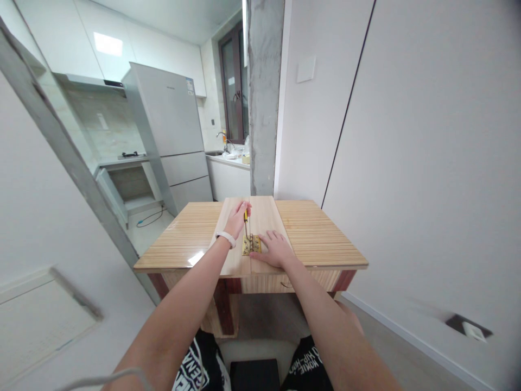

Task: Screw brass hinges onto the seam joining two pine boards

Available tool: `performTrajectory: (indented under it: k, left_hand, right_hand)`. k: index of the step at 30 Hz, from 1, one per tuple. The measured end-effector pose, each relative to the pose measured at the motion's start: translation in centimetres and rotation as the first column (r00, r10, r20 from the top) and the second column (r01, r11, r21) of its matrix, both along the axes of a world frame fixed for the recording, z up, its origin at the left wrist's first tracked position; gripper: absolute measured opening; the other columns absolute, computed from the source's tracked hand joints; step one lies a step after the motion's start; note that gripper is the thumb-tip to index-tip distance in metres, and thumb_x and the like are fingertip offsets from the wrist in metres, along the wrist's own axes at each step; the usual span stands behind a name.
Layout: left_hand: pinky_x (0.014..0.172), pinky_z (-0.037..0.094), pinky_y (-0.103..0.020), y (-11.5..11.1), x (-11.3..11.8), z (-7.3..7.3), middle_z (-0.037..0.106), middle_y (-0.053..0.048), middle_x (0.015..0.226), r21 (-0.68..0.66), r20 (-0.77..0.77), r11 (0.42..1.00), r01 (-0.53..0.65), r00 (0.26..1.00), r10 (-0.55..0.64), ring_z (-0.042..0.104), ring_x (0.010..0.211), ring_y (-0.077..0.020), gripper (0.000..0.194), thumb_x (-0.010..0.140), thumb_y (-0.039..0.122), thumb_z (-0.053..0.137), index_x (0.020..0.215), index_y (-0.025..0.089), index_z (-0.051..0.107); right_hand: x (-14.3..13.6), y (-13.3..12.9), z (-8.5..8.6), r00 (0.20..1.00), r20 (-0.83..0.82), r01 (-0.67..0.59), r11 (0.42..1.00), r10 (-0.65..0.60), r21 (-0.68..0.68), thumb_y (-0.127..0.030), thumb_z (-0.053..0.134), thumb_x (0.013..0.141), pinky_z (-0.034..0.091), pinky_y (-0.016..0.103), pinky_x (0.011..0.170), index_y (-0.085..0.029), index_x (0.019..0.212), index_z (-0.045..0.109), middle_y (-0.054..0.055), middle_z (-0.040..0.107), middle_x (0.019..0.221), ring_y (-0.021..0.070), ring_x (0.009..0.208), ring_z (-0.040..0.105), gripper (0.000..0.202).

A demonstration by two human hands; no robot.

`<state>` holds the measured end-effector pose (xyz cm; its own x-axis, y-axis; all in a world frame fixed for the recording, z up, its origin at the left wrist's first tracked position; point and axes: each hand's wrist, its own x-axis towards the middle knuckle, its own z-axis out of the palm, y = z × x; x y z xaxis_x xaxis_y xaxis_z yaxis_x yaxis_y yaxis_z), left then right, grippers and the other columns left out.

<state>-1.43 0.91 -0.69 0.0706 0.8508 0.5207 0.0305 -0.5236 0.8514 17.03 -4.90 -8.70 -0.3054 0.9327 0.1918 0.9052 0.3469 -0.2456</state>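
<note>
My left hand (238,218) is wrapped round the handle of a yellow and black screwdriver (246,216). The screwdriver stands nearly upright, and its shaft reaches down to a brass-coloured hinge (251,245). The hinge lies unfolded across the seam between two pale wooden boards (265,209), with several screw heads or holes on its leaves. My right hand (277,248) rests on the right board, fingers spread, thumb along the hinge's lower right edge. Whether the screwdriver tip sits in a screw is too small to tell.
Under the boards is a wood-grain table (325,233) with a drawer (268,284) below its front edge. A white wall (407,163) stands to the right. Beyond the table are a grey pillar (266,98), a silver refrigerator (171,119) and a kitchen counter (228,176).
</note>
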Motion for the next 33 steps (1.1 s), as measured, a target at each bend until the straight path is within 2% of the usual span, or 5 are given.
performTrajectory:
  k: [7,13,22,26,33]
  left_hand:
    - [0.098,0.049,-0.034,0.7,-3.4,1.2,0.074,-0.011,0.114,0.076,-0.296,0.993,0.093,0.953,-0.067,0.067,0.107,-0.0212,0.035,0.099,0.045,0.054,0.112,0.017,0.072]
    - [0.1,0.051,-0.036,1.3,-5.8,2.9,0.074,-0.009,0.123,0.092,-0.584,0.988,0.121,0.811,-0.045,0.07,0.108,-0.0238,0.04,0.095,0.034,0.059,0.132,0.022,0.068]
    - [0.095,0.053,-0.033,0.3,-5.7,3.1,0.077,-0.005,0.102,0.09,-0.448,0.986,0.142,0.89,-0.087,0.071,0.095,-0.0192,0.033,0.088,0.025,0.063,0.12,0.022,0.072]
    - [0.092,0.054,-0.032,0.4,-5.5,2.9,0.078,-0.005,0.1,0.137,-0.498,0.985,0.102,0.867,-0.021,0.071,0.09,-0.0198,0.022,0.089,0.026,0.063,0.106,0.024,0.077]
    - [0.089,0.053,-0.033,0.3,-5.5,2.6,0.079,-0.004,0.098,0.173,-0.517,0.985,-0.008,0.85,0.098,0.071,0.09,-0.022,0.024,0.088,0.028,0.065,0.107,0.024,0.079]
  right_hand:
    - [0.0,0.1,-0.4,1.0,-0.01,-0.002,1.0,0.002,0.019,-0.095,0.042,0.078,0.015,0.05,0.12,-0.03,0.153,0.047,0.012,0.036,0.161,0.035,0.149,0.026,0.099]
    - [-0.1,0.2,-0.3,1.0,-0.004,-0.001,1.0,0.001,0.009,-0.094,0.043,0.078,0.015,0.05,0.12,-0.031,0.152,0.048,0.011,0.039,0.16,0.0353,0.149,0.027,0.097]
    - [-0.1,0.2,-0.3,1.0,0.002,0.008,0.999,-0.008,-0.034,-0.096,0.039,0.077,0.013,0.049,0.122,-0.03,0.155,0.044,0.011,0.033,0.164,0.0347,0.152,0.022,0.102]
    - [-0.2,0.2,-0.3,1.0,0.004,0.009,0.999,-0.009,-0.033,-0.096,0.04,0.077,0.013,0.049,0.122,-0.03,0.155,0.045,0.011,0.034,0.164,0.0347,0.152,0.022,0.102]
    - [-0.2,0.2,-0.4,1.0,0.015,0.009,1.0,-0.009,-0.023,-0.094,0.041,0.078,0.014,0.049,0.121,-0.031,0.155,0.044,0.011,0.035,0.163,0.0348,0.152,0.023,0.1]
